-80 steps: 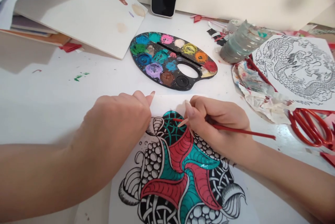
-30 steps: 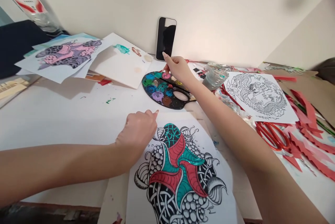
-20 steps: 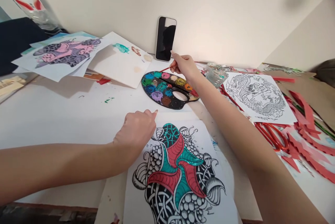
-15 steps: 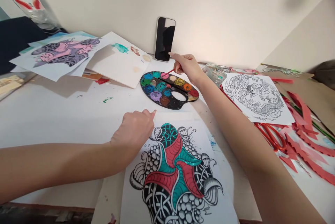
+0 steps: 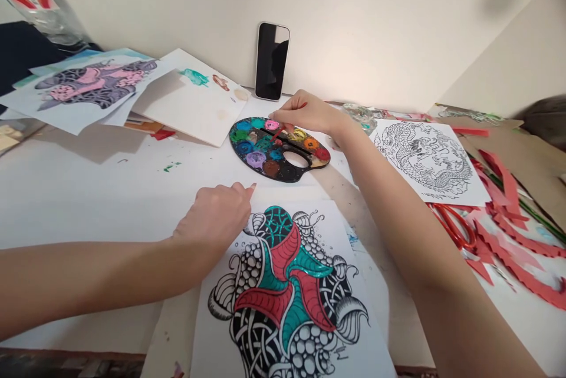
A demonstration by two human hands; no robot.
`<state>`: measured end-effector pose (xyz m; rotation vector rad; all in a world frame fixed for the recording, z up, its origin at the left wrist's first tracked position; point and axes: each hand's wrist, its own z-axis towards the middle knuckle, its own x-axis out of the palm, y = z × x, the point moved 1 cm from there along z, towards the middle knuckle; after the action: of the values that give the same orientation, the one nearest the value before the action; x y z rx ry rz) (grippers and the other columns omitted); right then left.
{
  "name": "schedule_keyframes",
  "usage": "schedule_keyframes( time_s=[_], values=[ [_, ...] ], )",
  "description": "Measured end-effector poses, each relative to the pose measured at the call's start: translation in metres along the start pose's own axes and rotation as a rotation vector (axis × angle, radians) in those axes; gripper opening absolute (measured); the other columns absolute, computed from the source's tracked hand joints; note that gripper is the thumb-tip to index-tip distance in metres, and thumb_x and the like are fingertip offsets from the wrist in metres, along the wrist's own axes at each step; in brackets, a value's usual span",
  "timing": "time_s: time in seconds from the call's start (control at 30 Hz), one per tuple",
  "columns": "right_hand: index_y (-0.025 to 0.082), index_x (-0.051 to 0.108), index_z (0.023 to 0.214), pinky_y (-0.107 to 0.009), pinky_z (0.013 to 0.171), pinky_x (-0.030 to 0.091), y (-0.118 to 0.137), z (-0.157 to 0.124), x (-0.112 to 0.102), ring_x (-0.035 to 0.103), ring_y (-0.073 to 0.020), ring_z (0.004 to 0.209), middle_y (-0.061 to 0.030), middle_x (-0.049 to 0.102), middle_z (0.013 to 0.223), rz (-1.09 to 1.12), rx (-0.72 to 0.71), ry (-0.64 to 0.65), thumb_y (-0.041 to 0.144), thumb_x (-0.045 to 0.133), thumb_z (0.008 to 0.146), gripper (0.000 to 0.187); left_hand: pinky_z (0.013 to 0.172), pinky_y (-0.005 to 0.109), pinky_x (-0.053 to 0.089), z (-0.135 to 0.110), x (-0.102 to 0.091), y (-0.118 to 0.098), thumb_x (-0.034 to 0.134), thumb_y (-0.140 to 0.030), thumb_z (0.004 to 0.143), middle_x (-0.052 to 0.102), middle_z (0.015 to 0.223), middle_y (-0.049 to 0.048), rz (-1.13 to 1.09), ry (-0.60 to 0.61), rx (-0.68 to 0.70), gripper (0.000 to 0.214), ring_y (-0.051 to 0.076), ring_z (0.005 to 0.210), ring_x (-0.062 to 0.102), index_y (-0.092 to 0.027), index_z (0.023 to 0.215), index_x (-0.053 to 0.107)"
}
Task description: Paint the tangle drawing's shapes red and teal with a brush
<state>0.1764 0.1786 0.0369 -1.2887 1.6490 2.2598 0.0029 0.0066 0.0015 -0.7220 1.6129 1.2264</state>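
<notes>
A sheet of paper with a patterned drawing (image 5: 305, 283) lies before me, its central swirl painted red and teal. My left hand (image 5: 219, 213) is closed at the sheet's upper left edge, its curled fingers pressed on the paper and partly hidden. Beyond the sheet is a dark oval paint palette (image 5: 283, 173) with several colored wells and a thumb hole. My right hand (image 5: 305, 111) reaches over it, pinching a thin red paintbrush (image 5: 279, 132). The brush points down to the palette's middle; its tip is hard to make out.
A phone (image 5: 272, 62) leans upright against the wall. To the left lie a pink and purple picture (image 5: 95, 83) and a paint-marked white board (image 5: 190, 104). On the right are a clear container (image 5: 360, 115), a dragon drawing (image 5: 424, 160), red scissors (image 5: 455, 227) and red paper strips (image 5: 517, 266).
My right hand has lowered and tilted the paintbrush, bringing it towards the palette's middle. My left hand stays at the sheet's edge. The whole view has shifted slightly.
</notes>
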Motion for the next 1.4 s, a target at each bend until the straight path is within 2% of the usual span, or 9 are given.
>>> schedule_keyframes(
  time_s=[0.1, 0.2, 0.43, 0.57, 0.7, 0.83, 1.0, 1.1, 1.4],
  values=[
    [0.017, 0.061, 0.051, -0.032, 0.062, 0.026, -0.001, -0.001, -0.004, 0.034, -0.0087, 0.056, 0.0041, 0.051, 0.05, -0.043, 0.03, 0.028, 0.011, 0.066, 0.108, 0.058, 0.047, 0.027, 0.007, 0.001, -0.002, 0.0, 0.055, -0.021, 0.114, 0.052, 0.048, 0.0065, -0.007, 0.011, -0.008, 0.048, 0.023, 0.043, 0.055, -0.009, 0.069, 0.068],
    [0.017, 0.061, 0.052, -0.034, 0.06, 0.022, -0.001, -0.001, -0.008, 0.03, -0.0085, 0.055, 0.0057, 0.043, 0.049, -0.119, 0.045, 0.062, 0.016, 0.067, 0.11, 0.059, 0.047, 0.027, 0.008, 0.002, -0.002, 0.0, 0.057, -0.021, 0.113, 0.052, 0.048, 0.0068, -0.014, 0.02, -0.013, 0.048, 0.022, 0.043, 0.056, -0.008, 0.069, 0.069],
    [0.018, 0.061, 0.052, -0.034, 0.059, 0.02, 0.008, -0.003, -0.008, 0.025, -0.0084, 0.052, 0.0082, 0.029, 0.045, -0.191, 0.015, 0.055, 0.018, 0.064, 0.113, 0.062, 0.046, 0.027, 0.008, 0.002, -0.003, -0.002, 0.057, -0.021, 0.114, 0.054, 0.048, 0.0074, -0.012, 0.031, -0.012, 0.048, 0.023, 0.043, 0.059, -0.008, 0.069, 0.069],
    [0.018, 0.06, 0.051, -0.035, 0.06, 0.022, 0.011, -0.003, -0.006, 0.025, -0.0084, 0.052, 0.0083, 0.031, 0.044, -0.191, 0.019, 0.042, 0.017, 0.062, 0.116, 0.065, 0.046, 0.028, 0.007, 0.002, -0.002, -0.003, 0.057, -0.021, 0.114, 0.056, 0.049, 0.0087, -0.003, 0.029, -0.006, 0.048, 0.025, 0.044, 0.06, -0.009, 0.069, 0.068],
    [0.017, 0.063, 0.051, -0.034, 0.062, 0.027, 0.01, -0.002, -0.006, 0.028, -0.0085, 0.053, 0.0071, 0.038, 0.045, -0.178, 0.022, 0.046, 0.019, 0.065, 0.117, 0.066, 0.047, 0.028, 0.007, 0.0, 0.0, -0.001, 0.055, -0.022, 0.114, 0.055, 0.049, 0.008, 0.009, 0.011, -0.002, 0.048, 0.023, 0.043, 0.057, -0.009, 0.07, 0.068],
    [0.018, 0.058, 0.051, -0.032, 0.065, 0.033, 0.011, -0.003, -0.013, 0.034, -0.0088, 0.054, 0.006, 0.042, 0.048, -0.104, -0.02, -0.097, 0.023, 0.064, 0.119, 0.069, 0.047, 0.028, 0.006, -0.002, 0.001, -0.001, 0.054, -0.023, 0.115, 0.05, 0.048, 0.005, 0.023, -0.003, -0.001, 0.049, 0.019, 0.041, 0.051, -0.009, 0.069, 0.068],
    [0.019, 0.061, 0.064, -0.028, 0.072, 0.045, 0.006, 0.003, -0.015, 0.052, -0.0112, 0.064, 0.0009, 0.066, 0.066, 0.048, -0.03, -0.08, 0.04, 0.065, 0.122, 0.062, 0.048, 0.028, 0.005, -0.001, 0.002, -0.001, 0.052, -0.022, 0.115, 0.041, 0.048, -0.0005, 0.046, -0.003, 0.005, 0.049, 0.017, 0.04, 0.041, -0.011, 0.069, 0.066],
    [0.02, 0.06, 0.066, -0.029, 0.076, 0.048, -0.004, 0.011, -0.005, 0.058, -0.0127, 0.067, -0.0013, 0.07, 0.073, 0.038, -0.021, -0.116, 0.048, 0.057, 0.124, 0.064, 0.048, 0.028, 0.005, 0.001, 0.0, 0.0, 0.05, -0.023, 0.116, 0.038, 0.049, -0.0023, 0.058, 0.003, 0.008, 0.051, 0.016, 0.04, 0.036, -0.012, 0.068, 0.065],
    [0.02, 0.061, 0.067, -0.024, 0.084, 0.049, -0.018, 0.017, 0.01, 0.064, -0.013, 0.075, -0.0024, 0.072, 0.075, 0.074, -0.031, -0.087, 0.061, 0.059, 0.119, 0.066, 0.046, 0.027, 0.007, 0.0, -0.006, -0.001, 0.05, -0.019, 0.115, 0.047, 0.051, 0.0021, 0.027, 0.067, 0.003, 0.048, 0.018, 0.042, 0.048, -0.009, 0.073, 0.069]
  ],
)
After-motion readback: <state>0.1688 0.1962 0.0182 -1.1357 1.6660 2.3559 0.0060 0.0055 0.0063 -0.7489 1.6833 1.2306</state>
